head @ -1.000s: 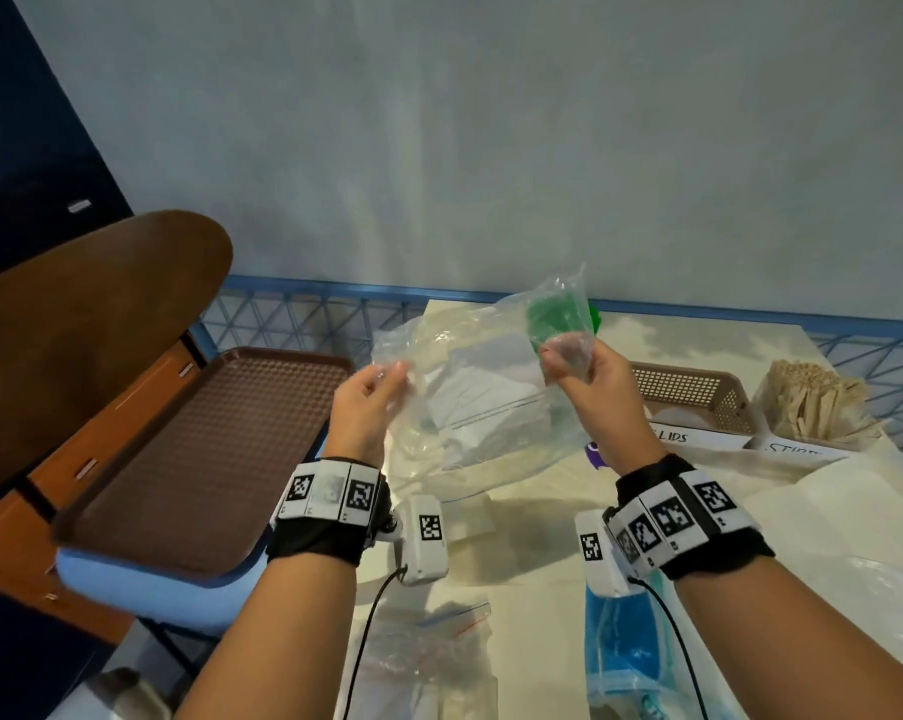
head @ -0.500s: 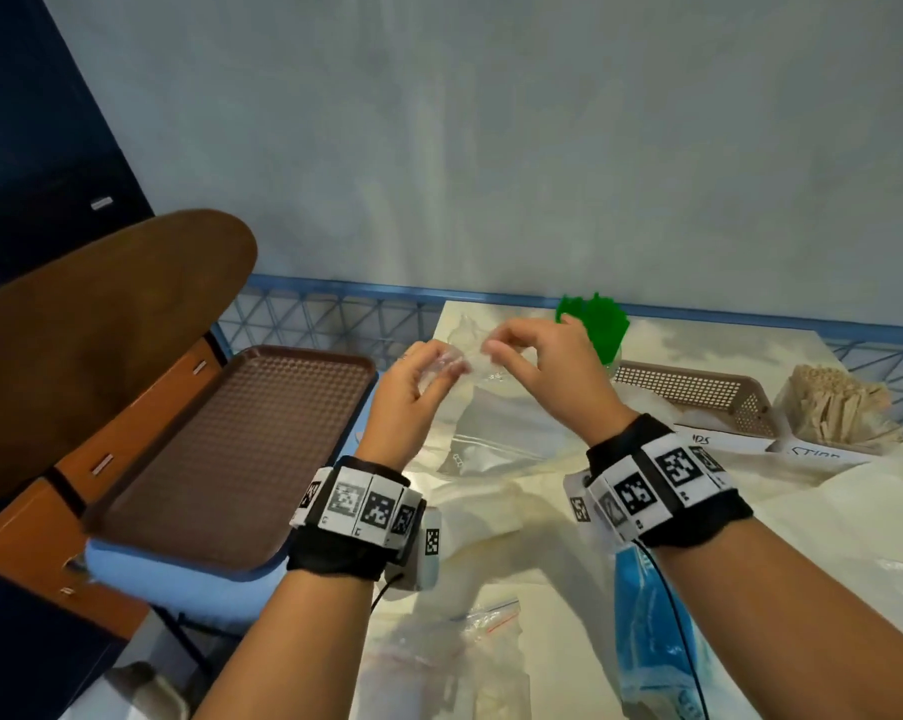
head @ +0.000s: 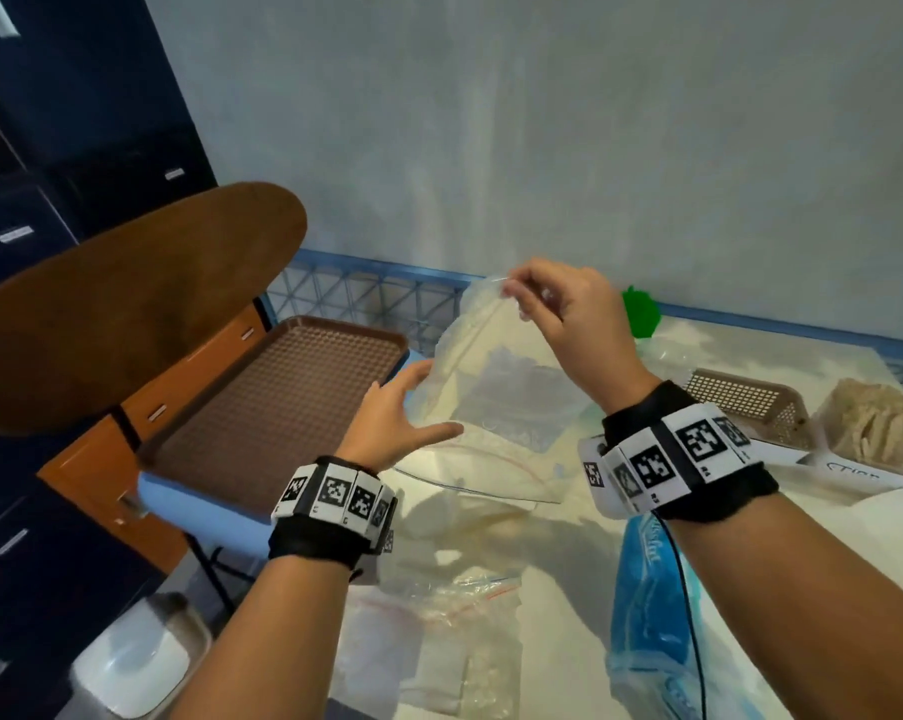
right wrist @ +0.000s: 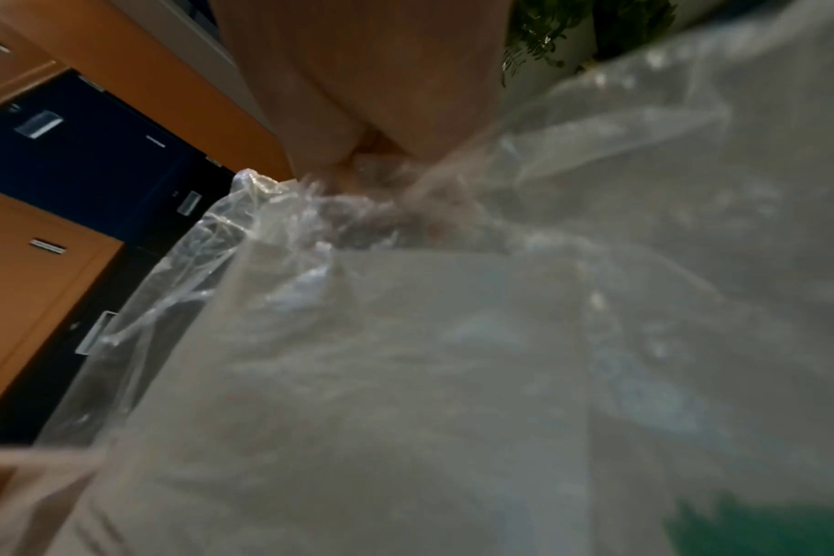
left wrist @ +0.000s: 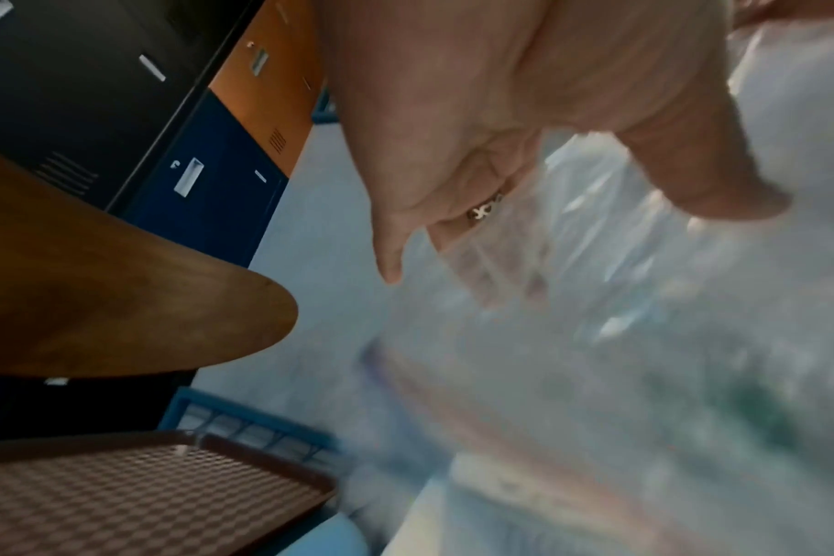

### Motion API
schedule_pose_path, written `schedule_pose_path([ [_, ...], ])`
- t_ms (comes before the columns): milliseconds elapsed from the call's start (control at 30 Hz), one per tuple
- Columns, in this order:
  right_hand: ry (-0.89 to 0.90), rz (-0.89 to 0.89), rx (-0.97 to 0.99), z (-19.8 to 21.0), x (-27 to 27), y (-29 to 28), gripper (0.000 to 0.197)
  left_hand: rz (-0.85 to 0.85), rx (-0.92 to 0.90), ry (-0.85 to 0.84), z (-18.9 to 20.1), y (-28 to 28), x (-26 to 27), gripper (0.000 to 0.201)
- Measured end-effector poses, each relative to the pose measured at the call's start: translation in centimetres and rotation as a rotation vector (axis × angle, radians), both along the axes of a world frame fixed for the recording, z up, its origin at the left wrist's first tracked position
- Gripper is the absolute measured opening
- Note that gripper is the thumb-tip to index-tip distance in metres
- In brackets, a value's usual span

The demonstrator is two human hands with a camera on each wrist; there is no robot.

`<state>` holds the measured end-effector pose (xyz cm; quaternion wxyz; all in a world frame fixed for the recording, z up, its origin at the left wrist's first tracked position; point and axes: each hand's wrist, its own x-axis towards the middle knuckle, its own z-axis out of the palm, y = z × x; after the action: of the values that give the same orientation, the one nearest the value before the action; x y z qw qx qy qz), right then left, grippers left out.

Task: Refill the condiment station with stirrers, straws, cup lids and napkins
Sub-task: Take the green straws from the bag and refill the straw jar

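A clear zip-top plastic bag (head: 496, 397) hangs above the table, and it looks to have nothing in it. My right hand (head: 548, 309) pinches its top corner between thumb and fingertips and holds it up. My left hand (head: 407, 413) is spread beside the bag's left edge, fingers straight, thumb against the plastic. The left wrist view shows those fingers (left wrist: 453, 210) extended behind the film (left wrist: 596, 338). In the right wrist view the bag (right wrist: 405, 338) fills the frame under the pinching fingers. A brown mesh basket (head: 750, 407) and a box of wooden stirrers (head: 880, 428) stand at the right.
A brown tray (head: 272, 407) rests on a blue-edged surface at the left, under a curved wooden chair back (head: 127, 304). More clear bags (head: 449, 615) and a blue packet (head: 652, 605) lie on the near table. A green plant (head: 641, 311) stands by the wall.
Both hands pinched the bag's top together half a second ago. Now my left hand has let go and dropped lower with fingers spread, while my right lifts the bag's corner.
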<state>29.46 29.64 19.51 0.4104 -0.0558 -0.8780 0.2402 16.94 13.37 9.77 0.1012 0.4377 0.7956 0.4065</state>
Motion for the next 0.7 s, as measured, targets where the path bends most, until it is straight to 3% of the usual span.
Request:
schedule_pose_path([
  [67, -0.051, 0.032, 0.038, -0.3, -0.1, -0.9, 0.027, -0.04, 0.158, -0.072, 1.8, 0.5, 0.9, 0.057],
  [133, -0.064, -0.019, 0.105, -0.5, 0.4, -1.2, 0.029, -0.064, 0.303, -0.182, 3.3, 0.8, 1.4, 0.027],
  [200, -0.058, -0.202, 0.123, -1.0, 1.8, -0.6, 0.058, -0.065, 0.444, -0.316, 4.3, 0.2, 1.1, 0.015],
  [267, -0.066, -0.311, -0.092, -2.0, 3.5, 0.4, 0.091, -0.022, 0.507, -0.371, 4.3, -0.7, 0.2, 0.017],
  [367, -0.262, -0.189, -0.588, -4.9, 4.5, 1.4, 0.116, -0.001, 0.541, -0.424, 3.5, -1.8, -0.8, 0.019],
  [433, -0.357, -0.032, -0.814, -6.3, 4.5, 1.0, 0.107, 0.018, 0.577, -0.46, 3.2, -2.2, -0.8, 0.021],
  [500, -0.35, 0.094, -0.896, -7.1, 4.2, 0.4, 0.068, 0.03, 0.603, -0.483, 3.1, -2.6, -0.8, 0.015],
  [567, -0.245, 0.15, -0.858, -7.3, 3.8, -0.6, 0.024, 0.036, 0.583, -0.465, 3.6, -3.2, -0.8, 0.012],
  [600, -0.174, 0.153, -0.795, -7.4, 3.6, -1.1, 0.013, 0.036, 0.567, -0.446, 4.0, -3.7, -0.9, 0.011],
  [700, -0.089, 0.093, -0.609, -8.0, 3.7, -2.8, 0.009, -0.014, 0.523, -0.389, 5.4, -5.8, -0.6, 0.021],
])
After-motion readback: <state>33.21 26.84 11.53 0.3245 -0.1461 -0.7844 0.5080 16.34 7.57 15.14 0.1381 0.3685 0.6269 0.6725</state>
